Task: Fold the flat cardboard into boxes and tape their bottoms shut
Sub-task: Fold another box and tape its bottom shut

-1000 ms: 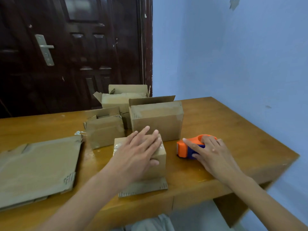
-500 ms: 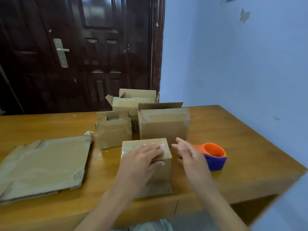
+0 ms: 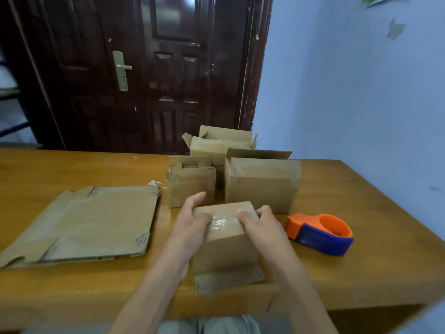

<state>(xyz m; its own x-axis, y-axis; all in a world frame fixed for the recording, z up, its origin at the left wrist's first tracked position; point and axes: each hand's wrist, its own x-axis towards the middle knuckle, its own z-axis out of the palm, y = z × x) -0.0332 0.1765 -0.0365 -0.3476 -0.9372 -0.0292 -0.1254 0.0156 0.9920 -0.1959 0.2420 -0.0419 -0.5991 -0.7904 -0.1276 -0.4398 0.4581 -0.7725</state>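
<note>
Cardboard box (image 3: 225, 237) is gripped by both hands, left (image 3: 192, 227) and right (image 3: 262, 229), at its taped bottom. Press the clear tape (image 3: 222, 221) flat along the seam, firmly.

Your left hand (image 3: 190, 227) and right hand (image 3: 263, 229) are bare, with no rings, watch or gloves, and both forearms are unsleeved. Below your wrists, grey-green trousers (image 3: 216, 325) show, blurred.

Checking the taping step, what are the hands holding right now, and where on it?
Both hands hold the small box: left hand on its left side, right hand on its right, thumbs on the taped top.
</note>
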